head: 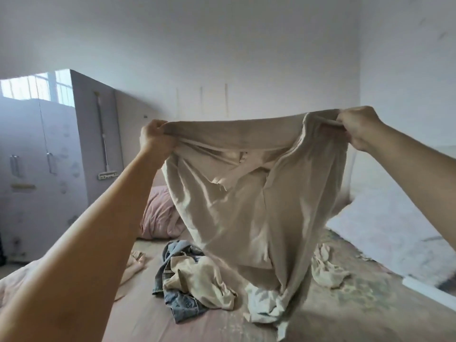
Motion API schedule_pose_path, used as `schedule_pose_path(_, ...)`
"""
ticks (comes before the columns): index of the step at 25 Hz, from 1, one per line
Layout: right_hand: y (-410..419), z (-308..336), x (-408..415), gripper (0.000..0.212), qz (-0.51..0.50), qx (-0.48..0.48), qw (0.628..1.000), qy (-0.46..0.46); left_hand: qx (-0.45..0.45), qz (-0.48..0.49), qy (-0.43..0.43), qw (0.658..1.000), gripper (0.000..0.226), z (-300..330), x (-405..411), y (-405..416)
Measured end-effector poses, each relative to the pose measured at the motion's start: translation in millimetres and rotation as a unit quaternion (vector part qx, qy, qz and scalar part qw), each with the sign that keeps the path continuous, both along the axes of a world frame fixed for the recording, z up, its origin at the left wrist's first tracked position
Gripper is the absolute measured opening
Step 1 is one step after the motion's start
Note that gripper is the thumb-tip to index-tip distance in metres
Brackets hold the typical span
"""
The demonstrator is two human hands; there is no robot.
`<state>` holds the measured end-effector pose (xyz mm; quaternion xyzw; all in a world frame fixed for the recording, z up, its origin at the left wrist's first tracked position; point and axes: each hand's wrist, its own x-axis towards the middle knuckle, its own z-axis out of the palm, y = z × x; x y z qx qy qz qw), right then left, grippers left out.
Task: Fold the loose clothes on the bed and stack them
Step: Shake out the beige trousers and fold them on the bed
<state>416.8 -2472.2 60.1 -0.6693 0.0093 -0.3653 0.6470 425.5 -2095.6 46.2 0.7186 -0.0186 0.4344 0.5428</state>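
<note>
Your left hand (155,138) and right hand (357,128) each grip one end of the beige garment's (251,193) top edge, holding it stretched and raised over the bed (138,314). Below it lie a denim piece (172,292), cream clothes (197,280) and a pink pillow (160,213).

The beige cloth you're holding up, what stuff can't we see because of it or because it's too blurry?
- Head view: the beige garment held up by the left hand and right hand hides the bed behind it.
- Its label: too small to read.
- The denim piece: partly buried under a cream garment.
- No folded stack shows anywhere.
</note>
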Motion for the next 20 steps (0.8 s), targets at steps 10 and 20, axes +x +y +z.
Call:
schedule_pose_path(10,-5,-90,29,0.024,-0.033,-0.252,0.963,0.088,-0.114,-0.048,0.185,0.975,0.022,-88,40,-12)
schedule_pose_path(20,-14,-168,72,0.037,-0.017,-0.361,0.917,0.168,0.309,-0.118,0.148,0.932,0.04,-225,73,-28)
